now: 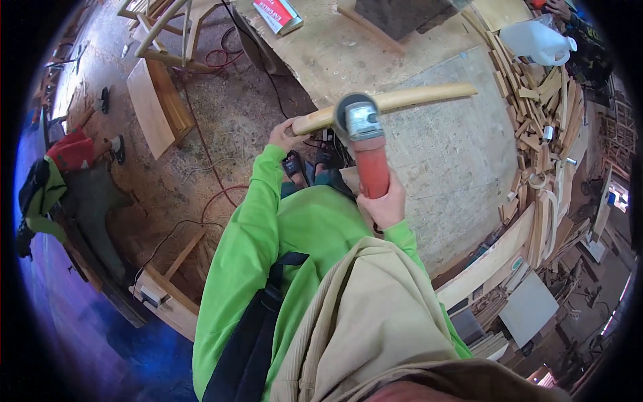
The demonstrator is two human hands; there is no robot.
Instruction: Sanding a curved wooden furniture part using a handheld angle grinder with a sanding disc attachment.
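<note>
In my right hand (386,204) is a red angle grinder (370,164), its fingers wrapped round the body. The grinder's dark round disc lies over a long, slightly curved piece of wood (422,97), close to its near end; whether it touches the wood I cannot tell. My left hand (287,136) grips the left end of this wood at the table's edge. From there the piece stretches to the right across the worktable (442,161).
A heap of wood offcuts (536,127) lines the right side, with a translucent plastic jug (538,43) above it. A red and white box (278,15) lies at the far edge. On the left floor are stacked boards (157,107), a wooden frame (161,33) and a red cord (218,194). Another person (50,181) is at far left.
</note>
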